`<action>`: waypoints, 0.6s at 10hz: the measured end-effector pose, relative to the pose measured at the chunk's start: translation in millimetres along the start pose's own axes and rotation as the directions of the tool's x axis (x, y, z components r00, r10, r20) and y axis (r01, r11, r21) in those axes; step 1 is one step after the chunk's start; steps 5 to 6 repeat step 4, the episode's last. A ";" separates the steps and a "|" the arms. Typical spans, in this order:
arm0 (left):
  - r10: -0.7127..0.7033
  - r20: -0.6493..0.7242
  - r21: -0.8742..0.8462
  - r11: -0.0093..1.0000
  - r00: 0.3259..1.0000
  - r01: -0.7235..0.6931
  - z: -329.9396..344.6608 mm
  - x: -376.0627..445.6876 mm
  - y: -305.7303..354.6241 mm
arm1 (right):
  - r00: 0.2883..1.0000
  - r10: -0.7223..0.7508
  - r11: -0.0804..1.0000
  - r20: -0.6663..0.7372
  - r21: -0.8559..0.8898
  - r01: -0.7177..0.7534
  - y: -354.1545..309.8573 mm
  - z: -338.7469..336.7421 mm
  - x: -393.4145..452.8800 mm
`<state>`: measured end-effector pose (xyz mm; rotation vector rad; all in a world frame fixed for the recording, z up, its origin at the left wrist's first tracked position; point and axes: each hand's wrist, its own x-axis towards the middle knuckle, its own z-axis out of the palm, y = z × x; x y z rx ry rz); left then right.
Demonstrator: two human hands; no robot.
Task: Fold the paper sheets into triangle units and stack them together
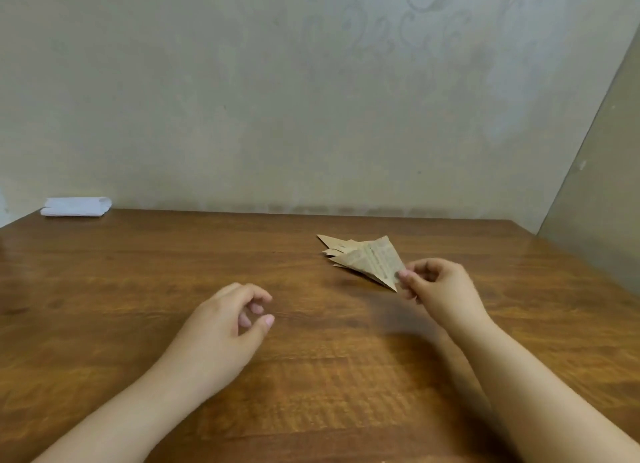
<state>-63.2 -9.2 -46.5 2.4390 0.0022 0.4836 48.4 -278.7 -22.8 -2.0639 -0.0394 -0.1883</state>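
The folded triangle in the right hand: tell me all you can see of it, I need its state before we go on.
The folded triangle is tan-brown paper printed with small text, too blurred to read. It looks flat and sharply creased, its long point aimed toward the person. The right hand pinches its near right edge between thumb and fingertips. It lies over a small pile of similar triangles whose points fan out to the left on the wooden table. Whether it rests on them or hangs just above cannot be told. The left hand is clear of it.
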 end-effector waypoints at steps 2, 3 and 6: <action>-0.098 -0.121 0.082 0.991 0.988 0.108 -4.8 -0.1 -26.6 | 0.996 0.075 0.919 -0.053 -0.385 -0.089 28.9 27.7 45.8; -0.093 -0.105 0.078 0.992 0.990 0.102 -1.0 -1.2 -33.2 | 0.998 0.013 0.883 -0.058 -0.468 -0.038 33.5 33.1 42.6; -0.090 -0.053 0.000 0.996 0.995 0.090 2.6 -3.2 -29.8 | 0.990 -0.118 0.929 -0.071 -0.361 0.085 24.1 29.8 33.9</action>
